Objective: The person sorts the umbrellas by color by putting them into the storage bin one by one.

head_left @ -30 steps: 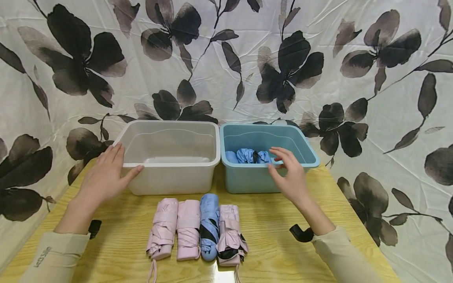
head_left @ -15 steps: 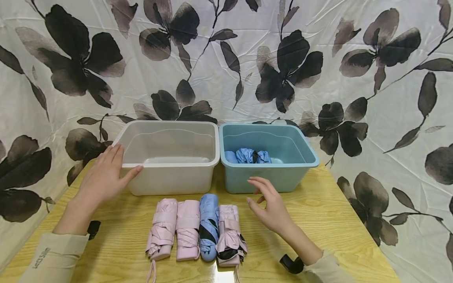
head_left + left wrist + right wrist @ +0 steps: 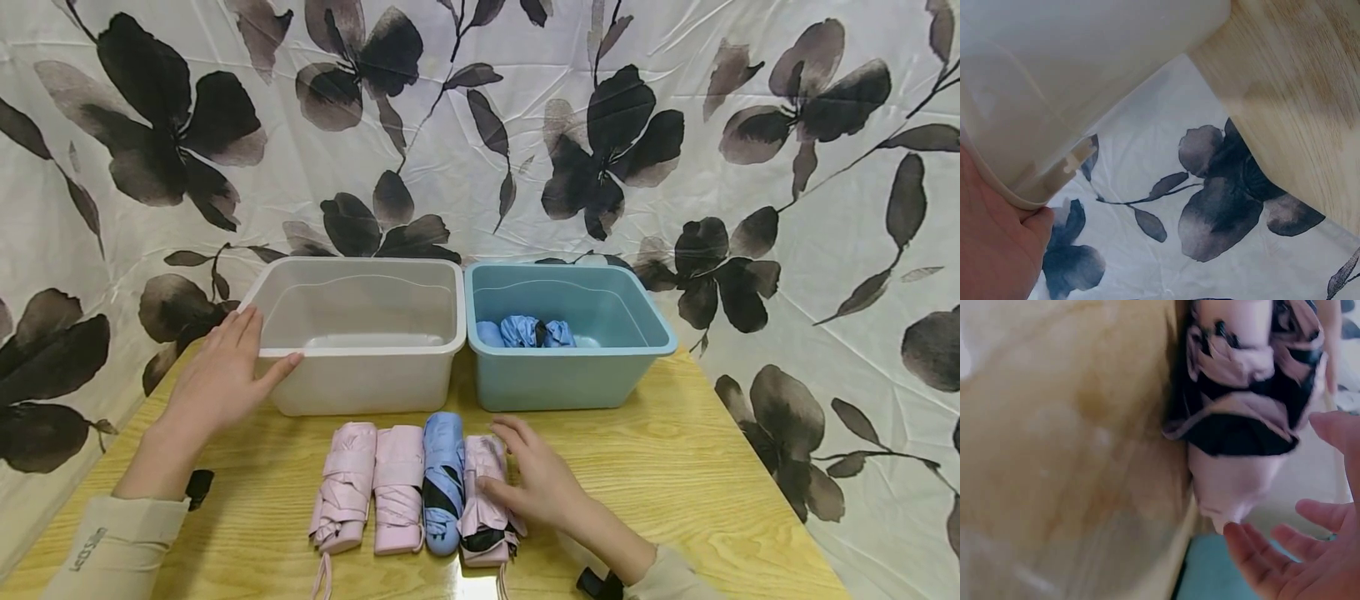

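Observation:
My left hand (image 3: 225, 367) rests on the near left corner of the white plastic bin (image 3: 367, 379), its fingers straight along the side rim and the thumb over the front. In the left wrist view, that hand (image 3: 994, 244) touches the rim from outside. My right hand (image 3: 536, 479) hovers over the rightmost pink folded umbrella (image 3: 483, 475), thumb above it and fingers spread along its right side. The right wrist view has this umbrella (image 3: 1235, 475) between the loosely bent fingers, not gripped. Left of it lie a blue folded umbrella (image 3: 443, 467) and two pink folded umbrellas (image 3: 399, 467).
A teal bin (image 3: 562, 383) stands right of the white one, with blue folded umbrellas (image 3: 519, 331) inside. The wooden table (image 3: 697, 492) extends to the right of my right hand. A floral cloth (image 3: 480, 150) hangs behind the bins.
My right hand has moved from the teal bin's front rim down and left to the rightmost pink umbrella. The left hand has stayed on the white bin.

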`<state>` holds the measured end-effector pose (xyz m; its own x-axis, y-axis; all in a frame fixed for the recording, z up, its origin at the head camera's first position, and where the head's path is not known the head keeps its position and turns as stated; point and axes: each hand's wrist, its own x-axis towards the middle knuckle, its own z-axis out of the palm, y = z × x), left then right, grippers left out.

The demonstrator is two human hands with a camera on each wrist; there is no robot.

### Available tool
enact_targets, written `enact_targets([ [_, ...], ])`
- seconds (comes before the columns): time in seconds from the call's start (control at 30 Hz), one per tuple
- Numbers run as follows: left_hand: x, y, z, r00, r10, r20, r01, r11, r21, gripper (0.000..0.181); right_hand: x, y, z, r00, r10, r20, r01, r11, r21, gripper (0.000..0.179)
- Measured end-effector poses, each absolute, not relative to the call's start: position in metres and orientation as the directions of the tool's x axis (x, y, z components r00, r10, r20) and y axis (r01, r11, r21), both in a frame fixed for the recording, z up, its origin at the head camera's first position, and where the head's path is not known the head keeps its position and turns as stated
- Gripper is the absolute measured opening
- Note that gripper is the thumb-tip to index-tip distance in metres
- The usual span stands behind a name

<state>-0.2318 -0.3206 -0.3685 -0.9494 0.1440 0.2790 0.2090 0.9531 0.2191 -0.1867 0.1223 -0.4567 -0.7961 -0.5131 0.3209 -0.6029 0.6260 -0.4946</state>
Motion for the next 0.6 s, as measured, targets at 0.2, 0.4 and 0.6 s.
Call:
enact_targets([
  [0.2,-0.232,-0.321,-0.368,-0.951,0.139,0.277,0.203,0.954,0.220,0.098,-0.185,0.114,-0.461,-0.827,-0.512,0.234,-0.558,0.689,-0.464,0.080],
  [0.4,-0.232,-0.320,-0.368,-0.949,0.138,0.283,0.204,0.954,0.220,0.098,-0.187,0.108,-0.460,-0.849,-0.505,0.158,-0.519,0.736,-0.435,0.086],
  [0.6,-0.232,-0.321,-0.368,-0.949,0.140,0.281,0.205,0.955,0.216,0.098,-0.188,0.104,-0.462,-0.853,-0.516,0.072,-0.493,0.754,-0.435,0.085],
])
